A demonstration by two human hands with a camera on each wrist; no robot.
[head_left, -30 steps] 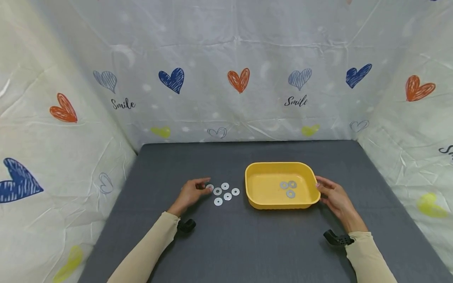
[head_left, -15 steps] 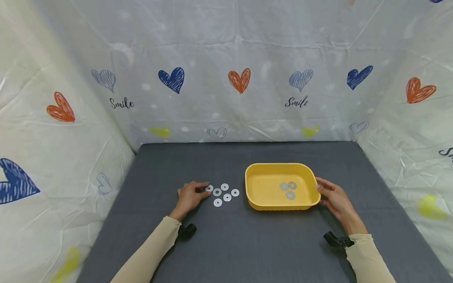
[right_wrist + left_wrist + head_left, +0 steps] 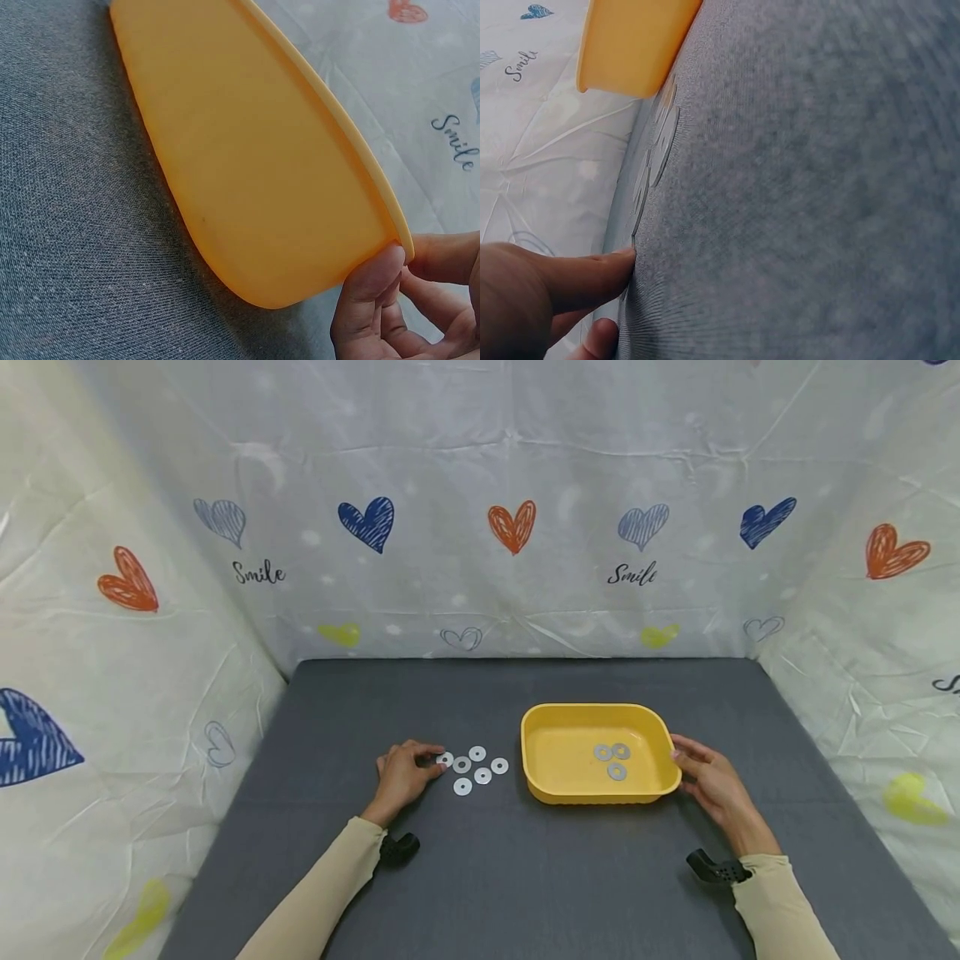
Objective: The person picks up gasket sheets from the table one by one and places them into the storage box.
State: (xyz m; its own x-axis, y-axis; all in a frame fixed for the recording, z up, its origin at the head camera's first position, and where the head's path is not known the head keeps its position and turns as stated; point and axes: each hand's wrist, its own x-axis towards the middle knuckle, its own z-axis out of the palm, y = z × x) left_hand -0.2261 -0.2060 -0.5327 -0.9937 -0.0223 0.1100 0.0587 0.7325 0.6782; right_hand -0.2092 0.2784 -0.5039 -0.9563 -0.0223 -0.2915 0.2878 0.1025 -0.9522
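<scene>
Several flat silver washers (image 3: 482,775) lie in a loose cluster on the dark cloth. My left hand (image 3: 400,778) pinches the leftmost washer (image 3: 446,759) by its edges, thumb and forefinger low against the cloth. In the left wrist view the thumb (image 3: 604,276) partly hides this washer. Right of the cluster is a shallow yellow plastic tray (image 3: 558,795) with 3 washers (image 3: 617,772) on its floor. My right hand (image 3: 712,787) holds the tray's right end by the rim, thumb and fingers on either side of it, as the right wrist view shows.
A dark grey cloth (image 3: 555,885) covers the table. Pale curtains (image 3: 450,460) printed with hearts and "Smile" hang at the back and both sides. A black wrist camera (image 3: 399,849) sits on the left wrist and another camera (image 3: 716,867) on the right.
The left thumb and forefinger have closed in on the leftmost washer, and the other left fingers have curled in. The right hand and the tray stay where they were.
</scene>
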